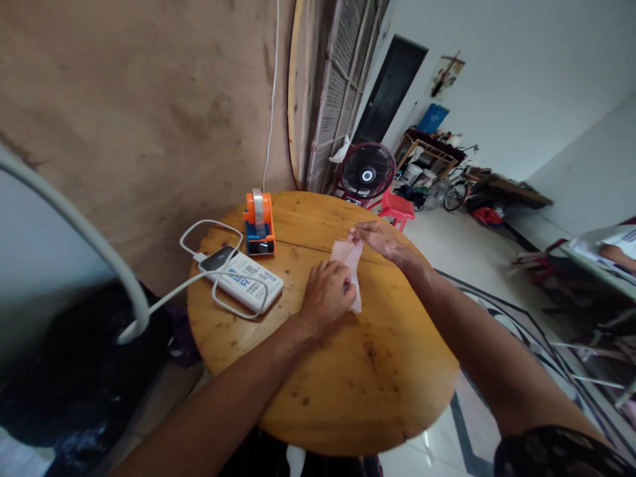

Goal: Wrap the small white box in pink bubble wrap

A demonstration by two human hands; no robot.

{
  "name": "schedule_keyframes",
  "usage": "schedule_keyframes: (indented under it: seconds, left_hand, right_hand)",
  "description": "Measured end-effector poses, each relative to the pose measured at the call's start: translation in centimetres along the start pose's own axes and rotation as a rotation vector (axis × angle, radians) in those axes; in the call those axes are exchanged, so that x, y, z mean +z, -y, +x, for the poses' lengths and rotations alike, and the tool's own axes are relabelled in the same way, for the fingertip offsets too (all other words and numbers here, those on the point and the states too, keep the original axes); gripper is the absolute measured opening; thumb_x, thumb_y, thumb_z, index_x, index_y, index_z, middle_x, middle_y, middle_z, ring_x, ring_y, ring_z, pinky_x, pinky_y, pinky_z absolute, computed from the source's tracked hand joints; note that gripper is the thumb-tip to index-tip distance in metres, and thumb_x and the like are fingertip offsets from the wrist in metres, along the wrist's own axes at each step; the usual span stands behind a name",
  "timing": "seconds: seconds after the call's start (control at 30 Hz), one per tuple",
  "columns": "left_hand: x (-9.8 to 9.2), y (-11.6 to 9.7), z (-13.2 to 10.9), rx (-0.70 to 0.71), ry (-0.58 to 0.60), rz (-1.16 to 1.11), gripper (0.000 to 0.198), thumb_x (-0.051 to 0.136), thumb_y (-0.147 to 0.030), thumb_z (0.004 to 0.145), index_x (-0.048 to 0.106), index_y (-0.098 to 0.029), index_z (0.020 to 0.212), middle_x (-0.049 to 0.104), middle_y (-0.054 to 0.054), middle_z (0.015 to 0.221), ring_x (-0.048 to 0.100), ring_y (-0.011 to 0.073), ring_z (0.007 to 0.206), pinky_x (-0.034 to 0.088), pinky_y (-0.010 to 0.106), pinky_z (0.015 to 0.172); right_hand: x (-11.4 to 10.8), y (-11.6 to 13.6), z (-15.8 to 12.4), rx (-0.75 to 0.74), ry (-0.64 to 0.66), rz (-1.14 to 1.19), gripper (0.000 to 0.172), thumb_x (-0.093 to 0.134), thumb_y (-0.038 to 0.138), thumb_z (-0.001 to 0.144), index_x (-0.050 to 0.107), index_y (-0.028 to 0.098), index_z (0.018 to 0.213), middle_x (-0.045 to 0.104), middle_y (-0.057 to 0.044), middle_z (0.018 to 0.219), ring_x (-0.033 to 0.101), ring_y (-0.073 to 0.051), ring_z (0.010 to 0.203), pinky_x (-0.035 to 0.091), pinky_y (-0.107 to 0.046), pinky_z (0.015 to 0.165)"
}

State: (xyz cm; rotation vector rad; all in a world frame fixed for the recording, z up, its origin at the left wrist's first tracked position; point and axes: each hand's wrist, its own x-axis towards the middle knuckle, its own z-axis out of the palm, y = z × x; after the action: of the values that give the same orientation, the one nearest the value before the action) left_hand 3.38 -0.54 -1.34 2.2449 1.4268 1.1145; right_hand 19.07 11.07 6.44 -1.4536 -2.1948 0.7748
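Note:
A thin pale pink sheet [354, 255] lies on the round wooden table [368, 371]; whether it is paper or plastic I cannot tell. My left hand [328, 291] is closed, its curled fingers resting over the sheet's left side and covering part of it. At the sheet's far corner, the thumb and fingertips of my right hand [375, 238] are pinched together on its edge. The fingers partly hide what lies between them.
An orange and blue tape dispenser [259, 225] stands at the table's far left. Nearer lies a white box-shaped device [251, 281] with a looped white cable [186, 283]. Beyond the table are a fan [368, 173] and a red stool [397, 207]. A person's arm [619, 255] shows far right.

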Motion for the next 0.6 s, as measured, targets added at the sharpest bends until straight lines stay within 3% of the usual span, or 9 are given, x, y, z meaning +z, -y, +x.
schedule_keyframes:
  seconds: [0.13, 0.23, 0.37, 0.47, 0.53, 0.6]
  left_hand:
    - [0.0, 0.0, 0.0, -0.01, 0.01, -0.001, 0.007, 0.054, -0.017, 0.081, 0.053, -0.021, 0.074, 0.064, 0.003, 0.09, 0.052, 0.0222, 0.092, 0.037, 0.034, 0.081]
    - [-0.1, 0.0, -0.1, -0.007, 0.008, -0.002, 0.008, 0.053, -0.017, 0.081, 0.052, -0.021, 0.075, 0.065, 0.003, 0.09, 0.052, 0.0222, 0.092, 0.036, 0.034, 0.08]
    - [0.0, 0.0, -0.1, 0.003, 0.002, 0.003, 0.008, 0.054, -0.017, 0.081, 0.051, -0.021, 0.074, 0.064, 0.003, 0.088, 0.052, 0.022, 0.091, 0.036, 0.034, 0.08]
    - [0.0, 0.1, -0.1, 0.003, -0.002, 0.008, 0.008, 0.054, -0.017, 0.081, 0.051, -0.021, 0.074, 0.064, 0.002, 0.087, 0.052, 0.0219, 0.091, 0.036, 0.034, 0.079]
    - [0.0, 0.1, -0.1, 0.003, -0.005, 0.01, 0.008, 0.054, -0.017, 0.08, 0.052, -0.021, 0.074, 0.065, 0.002, 0.088, 0.052, 0.0219, 0.09, 0.037, 0.035, 0.079]
    - [0.0, 0.0, -0.1, 0.004, -0.007, 0.009, 0.008, 0.054, -0.017, 0.08, 0.052, -0.021, 0.074, 0.065, 0.002, 0.088, 0.052, 0.0219, 0.09, 0.037, 0.035, 0.08]
  right_hand:
    - [-0.6, -1.3, 0.3, 0.03, -0.011, 0.023, 0.019, 0.059, 0.029, 0.081, 0.064, 0.018, 0.066, 0.063, -0.002, 0.067, 0.055, -0.015, 0.064, 0.043, -0.029, 0.067]
    - [-0.4, -1.6, 0.7, 0.083, -0.023, -0.043, 0.005, 0.066, 0.024, 0.075, 0.066, 0.019, 0.076, 0.065, -0.001, 0.072, 0.057, -0.014, 0.064, 0.043, -0.027, 0.064]
    - [-0.1, -1.3, 1.2, 0.144, -0.024, -0.293, 0.034, 0.074, 0.021, 0.07, 0.066, 0.019, 0.103, 0.068, -0.004, 0.086, 0.06, -0.015, 0.069, 0.044, -0.026, 0.065]
    - [0.2, -1.5, 2.0, 0.209, -0.062, -0.356, 0.055, 0.079, 0.026, 0.067, 0.061, 0.018, 0.118, 0.068, -0.009, 0.101, 0.063, -0.018, 0.079, 0.047, -0.028, 0.069]
    - [0.3, -1.8, 2.7, 0.271, -0.071, -0.279, 0.058, 0.081, 0.025, 0.065, 0.06, 0.018, 0.119, 0.069, -0.009, 0.099, 0.063, -0.019, 0.079, 0.048, -0.028, 0.069]
    - [0.4, -2.0, 3.2, 0.323, -0.052, -0.129, 0.046, 0.079, 0.02, 0.066, 0.064, 0.016, 0.109, 0.07, -0.007, 0.086, 0.062, -0.018, 0.071, 0.047, -0.028, 0.066]
